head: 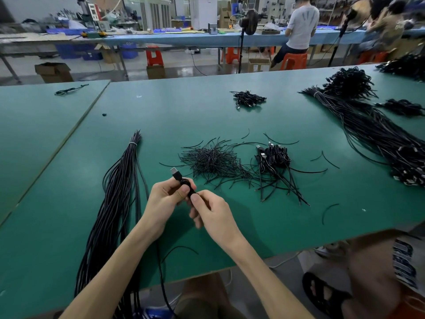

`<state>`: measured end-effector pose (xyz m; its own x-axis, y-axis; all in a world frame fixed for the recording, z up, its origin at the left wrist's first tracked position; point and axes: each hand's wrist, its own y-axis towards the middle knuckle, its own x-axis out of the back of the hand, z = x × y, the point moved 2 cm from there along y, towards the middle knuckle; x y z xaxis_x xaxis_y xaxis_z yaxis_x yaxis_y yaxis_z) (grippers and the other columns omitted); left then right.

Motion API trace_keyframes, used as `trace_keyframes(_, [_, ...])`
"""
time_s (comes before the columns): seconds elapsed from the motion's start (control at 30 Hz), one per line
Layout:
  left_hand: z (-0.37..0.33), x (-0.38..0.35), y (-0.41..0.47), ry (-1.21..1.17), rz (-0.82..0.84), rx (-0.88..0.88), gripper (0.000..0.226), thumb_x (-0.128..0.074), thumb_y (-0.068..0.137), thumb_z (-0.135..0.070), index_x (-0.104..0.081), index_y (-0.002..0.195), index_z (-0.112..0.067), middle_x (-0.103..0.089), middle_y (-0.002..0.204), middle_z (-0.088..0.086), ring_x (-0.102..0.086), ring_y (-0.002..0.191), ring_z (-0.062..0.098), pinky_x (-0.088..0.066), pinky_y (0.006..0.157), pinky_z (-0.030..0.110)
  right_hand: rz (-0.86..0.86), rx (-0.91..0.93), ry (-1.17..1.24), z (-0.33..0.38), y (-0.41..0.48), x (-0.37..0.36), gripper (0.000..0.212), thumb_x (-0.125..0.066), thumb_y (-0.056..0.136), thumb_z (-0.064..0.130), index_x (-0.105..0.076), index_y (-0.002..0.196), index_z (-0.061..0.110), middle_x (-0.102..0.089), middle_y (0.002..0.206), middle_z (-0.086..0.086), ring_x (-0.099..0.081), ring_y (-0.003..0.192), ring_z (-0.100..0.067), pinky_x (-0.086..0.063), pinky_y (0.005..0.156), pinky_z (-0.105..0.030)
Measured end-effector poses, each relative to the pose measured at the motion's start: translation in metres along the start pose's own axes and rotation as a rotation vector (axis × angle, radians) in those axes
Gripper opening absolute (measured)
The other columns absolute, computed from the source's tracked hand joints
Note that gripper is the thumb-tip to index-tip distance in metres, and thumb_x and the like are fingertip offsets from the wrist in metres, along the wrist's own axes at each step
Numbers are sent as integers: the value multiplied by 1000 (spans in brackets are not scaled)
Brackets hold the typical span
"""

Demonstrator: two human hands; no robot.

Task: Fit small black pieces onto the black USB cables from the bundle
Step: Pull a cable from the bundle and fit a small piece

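1. Clock set on the green table (69,157), with the hands at centre and 12 pointing away from me.
2. The left hand (165,199) has its fingers curled round the USB cable (161,268) just behind its plug (176,173), thumb on top. My read is that this grip steadies the head end so the other hand can work.
3. The right hand (211,215) touches the left at 4 o'clock, thumb and forefinger pinched on something dark at the cable. I cannot tell whether that is a small piece or the cable itself.
4. The plug sticks out bare above the left fingers, metal tip toward 11. The long axis of the held stretch runs 11 to 5, and the cable's tail drops off the near edge at 6.
5. The bundle (115,203) lies at 9, banded at its far end, with its long axis near 12 to 6. It looks parked within the left hand's reach as the supply.
6. The thin black pieces (211,161) sit in a loose heap at 1, near the right hand and probably the feed stock.
7. The coiled cables (273,157) are piled at 2, apart from the bundle and likely the done stack.
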<state>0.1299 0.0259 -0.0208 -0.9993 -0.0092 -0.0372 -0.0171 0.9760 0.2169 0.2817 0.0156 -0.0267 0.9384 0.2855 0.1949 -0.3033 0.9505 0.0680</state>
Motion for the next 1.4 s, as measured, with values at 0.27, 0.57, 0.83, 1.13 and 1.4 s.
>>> trace_keyframes(0.27, [0, -2, -1, 7, 36, -21, 9, -68, 95, -16, -73, 88, -16, -66, 83, 3, -57, 68, 18, -49, 74, 24, -24, 24, 69, -3, 1, 2, 27, -54, 107, 24, -70, 89, 10, -55, 63, 6, -46, 55, -8, -39, 54, -24])
trace_keyframes(0.57, [-14, 11, 15, 92, 280, 103, 19, -68, 93, -15, -77, 110, -13, -69, 85, 15, -59, 77, 21, -47, 66, 25, -122, 44, 82, -8, 2, 5, 29, -54, 107, 29, -72, 87, 19, -50, 59, 10, -40, 58, -9, -35, 55, -32])
trace_keyframes(0.83, [-27, 13, 81, 709, 187, 97, 24, -60, 96, 5, -76, 95, -14, -76, 82, 9, -62, 58, 10, -44, 55, 29, -165, -6, 305, -14, 4, 9, 29, -55, 107, 29, -74, 87, 21, -51, 65, 8, -44, 66, -10, -37, 57, -24])
trace_keyframes(1.13, [18, -27, 118, 800, -138, 157, 17, -77, 91, -31, -72, 90, -15, -73, 89, 4, -68, 82, 22, -57, 83, 36, -161, 2, 283, -12, 3, 7, 28, -55, 107, 27, -73, 87, 19, -51, 65, 6, -43, 65, -13, -37, 59, -29])
trace_keyframes(1.4, [21, -26, 113, 729, -213, 205, 10, -79, 85, -20, -73, 77, -22, -69, 75, -7, -67, 81, 17, -52, 75, 27, -160, 3, 270, -12, 4, 6, 28, -54, 107, 24, -73, 90, 14, -50, 66, 4, -43, 66, -13, -37, 62, -33])
